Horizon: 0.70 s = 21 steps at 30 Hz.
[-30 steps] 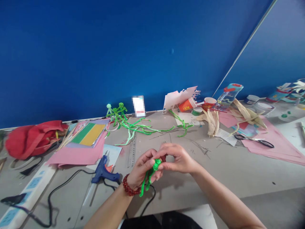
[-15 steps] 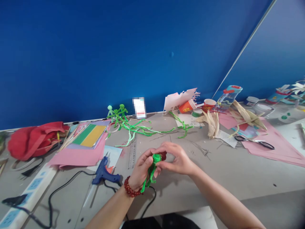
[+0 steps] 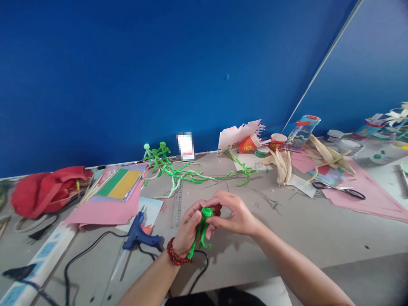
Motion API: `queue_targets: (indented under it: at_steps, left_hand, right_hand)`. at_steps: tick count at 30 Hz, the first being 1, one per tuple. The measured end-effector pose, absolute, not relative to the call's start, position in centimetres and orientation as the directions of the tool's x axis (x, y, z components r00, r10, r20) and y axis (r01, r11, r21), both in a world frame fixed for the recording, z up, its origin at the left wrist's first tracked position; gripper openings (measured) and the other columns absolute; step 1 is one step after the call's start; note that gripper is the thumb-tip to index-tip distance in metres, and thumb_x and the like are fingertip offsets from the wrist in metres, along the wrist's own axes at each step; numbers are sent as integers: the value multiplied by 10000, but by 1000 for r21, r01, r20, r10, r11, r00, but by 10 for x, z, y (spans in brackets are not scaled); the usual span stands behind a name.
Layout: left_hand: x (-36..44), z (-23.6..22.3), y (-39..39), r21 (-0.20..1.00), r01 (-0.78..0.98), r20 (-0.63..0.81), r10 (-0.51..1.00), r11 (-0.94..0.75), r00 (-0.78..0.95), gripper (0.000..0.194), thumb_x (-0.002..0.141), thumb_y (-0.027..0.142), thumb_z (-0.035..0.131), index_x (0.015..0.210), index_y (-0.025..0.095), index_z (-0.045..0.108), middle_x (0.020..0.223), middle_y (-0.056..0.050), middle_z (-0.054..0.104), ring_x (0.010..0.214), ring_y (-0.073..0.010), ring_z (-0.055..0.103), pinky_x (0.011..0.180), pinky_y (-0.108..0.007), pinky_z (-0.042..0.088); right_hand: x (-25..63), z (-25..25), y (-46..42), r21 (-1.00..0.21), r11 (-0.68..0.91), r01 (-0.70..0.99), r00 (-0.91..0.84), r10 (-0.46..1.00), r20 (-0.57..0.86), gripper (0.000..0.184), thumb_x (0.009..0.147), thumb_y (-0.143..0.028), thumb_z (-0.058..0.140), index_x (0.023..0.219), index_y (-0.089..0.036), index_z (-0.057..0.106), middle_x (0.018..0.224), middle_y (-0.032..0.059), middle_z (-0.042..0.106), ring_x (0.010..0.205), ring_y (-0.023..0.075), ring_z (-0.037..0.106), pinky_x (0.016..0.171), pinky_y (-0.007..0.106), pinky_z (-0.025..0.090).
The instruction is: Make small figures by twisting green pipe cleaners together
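Note:
Both hands hold a small bright green pipe-cleaner figure (image 3: 207, 212) over the front of the table. Its top is a round coil, and loose green legs dangle below. My left hand (image 3: 190, 225), with a red bead bracelet at the wrist, is closed around its left side. From the right, the thumb and fingers of my right hand (image 3: 232, 214) pinch it near the coil. A dark red bit shows behind the coil between the fingers; I cannot make out what it is. Parts of the figure are hidden by the fingers.
A blue glue gun (image 3: 140, 233) with its cord lies left of my hands, near a power strip (image 3: 44, 255). Green pipe cleaners (image 3: 191, 174) and small figures (image 3: 159, 153) are behind, beside a ruler (image 3: 177, 208). Scissors (image 3: 339, 190), pink paper (image 3: 376, 191) and corn husks (image 3: 283, 165) lie right.
The green figure has turned slightly in my fingers, so its coil faces up more and its legs spread apart. Both hands keep nearly the same place; the camera view has shifted a little.

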<state>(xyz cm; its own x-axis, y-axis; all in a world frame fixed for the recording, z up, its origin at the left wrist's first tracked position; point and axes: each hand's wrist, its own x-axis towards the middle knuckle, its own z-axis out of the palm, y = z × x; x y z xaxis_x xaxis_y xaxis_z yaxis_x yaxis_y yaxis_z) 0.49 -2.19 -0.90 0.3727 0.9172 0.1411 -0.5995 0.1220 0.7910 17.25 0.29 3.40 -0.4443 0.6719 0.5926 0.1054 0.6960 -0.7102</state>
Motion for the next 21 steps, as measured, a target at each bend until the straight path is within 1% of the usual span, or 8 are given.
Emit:
queue_targets:
  at_steps: [2, 5, 9, 13, 18, 21]
  left_hand:
    - [4, -8, -22, 793, -595, 130, 917, 132, 377, 350, 854, 472, 669, 939, 141, 593, 673, 10, 603, 441, -68, 529, 443, -179, 443]
    - [2, -7, -21, 797, -582, 99, 916, 162, 390, 295, 837, 395, 713, 940, 152, 583, 662, 27, 605, 409, -48, 508, 428, -156, 416]
    - [1, -9, -20, 792, -587, 120, 900, 168, 419, 256, 854, 373, 702, 925, 161, 577, 592, 44, 595, 395, -42, 507, 450, -147, 434]
    - [1, -10, -20, 785, -598, 150, 889, 159, 433, 252, 848, 368, 711, 896, 167, 567, 600, 25, 632, 418, -57, 540, 440, -140, 424]
    - [2, -9, -21, 775, -613, 174, 880, 154, 442, 291, 845, 411, 705, 908, 156, 580, 580, 32, 615, 375, -46, 500, 419, -143, 415]
    - [1, -10, -20, 769, -620, 182, 878, 153, 443, 295, 838, 407, 713, 914, 155, 580, 577, 34, 615, 369, -46, 495, 419, -148, 416]
  right_hand:
    - [173, 35, 3, -714, 692, 111, -453, 674, 583, 228, 844, -323, 721, 1017, -176, 700, 726, 14, 626, 678, 140, 592, 683, 258, 479]
    - [173, 34, 4, -719, 691, 80, -460, 665, 588, 265, 862, -371, 701, 1046, -180, 698, 737, 20, 629, 689, 145, 592, 686, 263, 482]
    - [172, 32, 4, -720, 692, 52, -448, 661, 602, 250, 882, -389, 683, 1028, -188, 702, 727, 13, 618, 679, 138, 586, 673, 253, 480]
    - [171, 31, 5, -730, 683, 33, -444, 664, 601, 272, 871, -408, 700, 1013, -176, 705, 737, 17, 627, 679, 131, 593, 675, 247, 479]
    - [172, 32, 6, -767, 640, -27, -463, 672, 578, 342, 855, -469, 703, 1029, -175, 704, 726, 14, 624, 662, 127, 593, 647, 237, 489]
    - [173, 31, 6, -798, 601, -42, -478, 690, 544, 328, 870, -461, 688, 1031, -175, 702, 759, 24, 632, 668, 121, 596, 623, 221, 490]
